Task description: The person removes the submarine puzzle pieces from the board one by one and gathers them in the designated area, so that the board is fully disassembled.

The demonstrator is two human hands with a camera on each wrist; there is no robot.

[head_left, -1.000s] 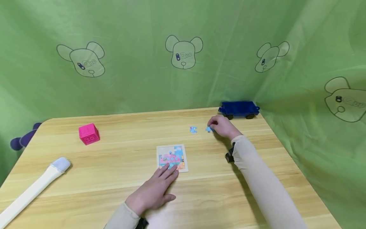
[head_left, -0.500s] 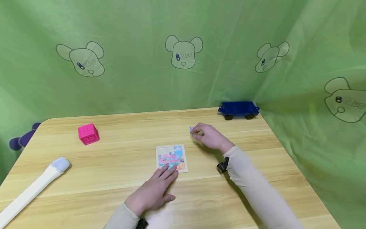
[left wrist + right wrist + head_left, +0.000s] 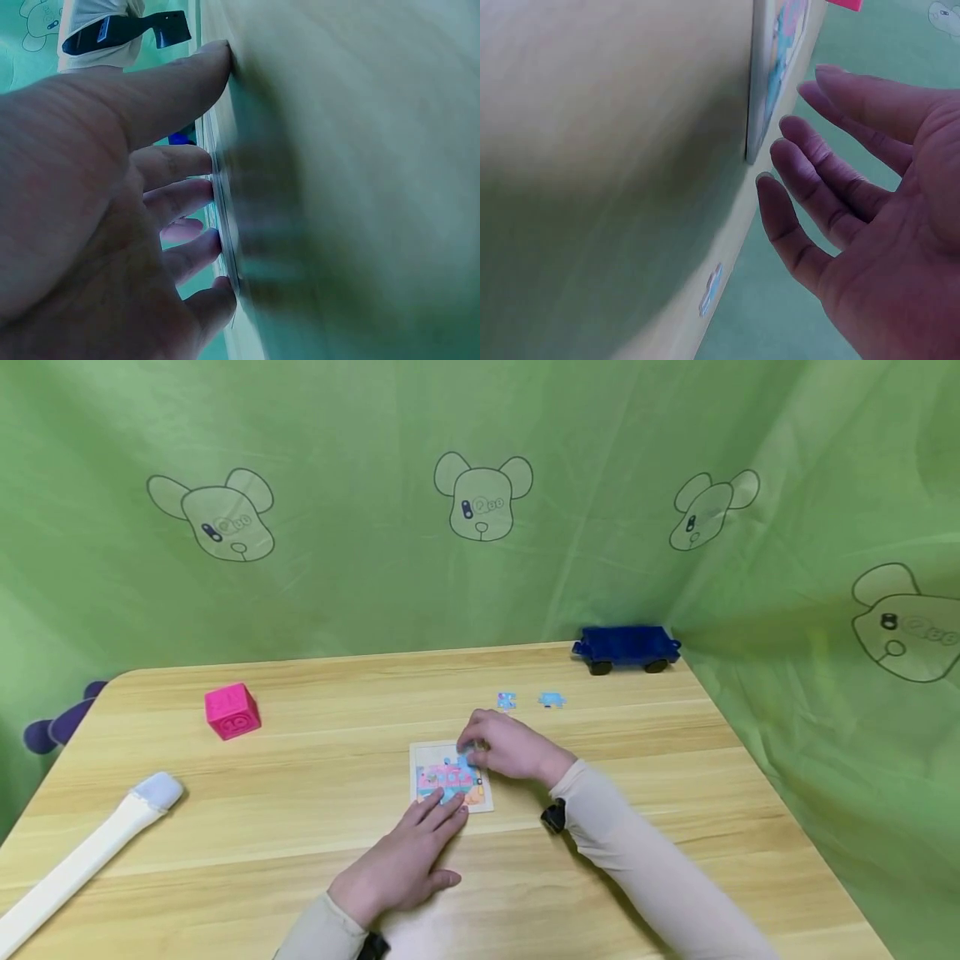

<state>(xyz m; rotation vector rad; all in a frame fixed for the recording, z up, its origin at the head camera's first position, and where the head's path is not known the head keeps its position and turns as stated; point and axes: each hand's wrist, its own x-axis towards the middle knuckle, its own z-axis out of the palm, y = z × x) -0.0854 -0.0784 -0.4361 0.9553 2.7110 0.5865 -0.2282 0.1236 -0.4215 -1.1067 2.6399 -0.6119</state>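
A small framed jigsaw puzzle [image 3: 446, 777] with a pink picture lies mid-table, its upper left part showing bare tray. My left hand [image 3: 408, 860] rests with straight, spread fingers on its lower edge. Over the puzzle's upper right corner is my right hand [image 3: 513, 747], its fingers loosely bent and its fingertips close to a blue piece there. The right wrist view shows this hand [image 3: 877, 180] with thumb and fingers apart and nothing between them. Beyond it on the table lie two loose blue jigsaw pieces, a left piece [image 3: 506, 700] and a right piece [image 3: 552, 700].
A dark blue toy wagon [image 3: 626, 647] stands at the back right corner. At the back left is a pink cube [image 3: 232, 711], and a long white tool [image 3: 97, 852] lies at the front left. Green curtain [image 3: 337, 593] closes off the far and right sides.
My right hand has come from the right loose piece, leftward and nearer past the other one, to the puzzle's upper right corner. Both loose pieces show uncovered. The left hand has stayed put.
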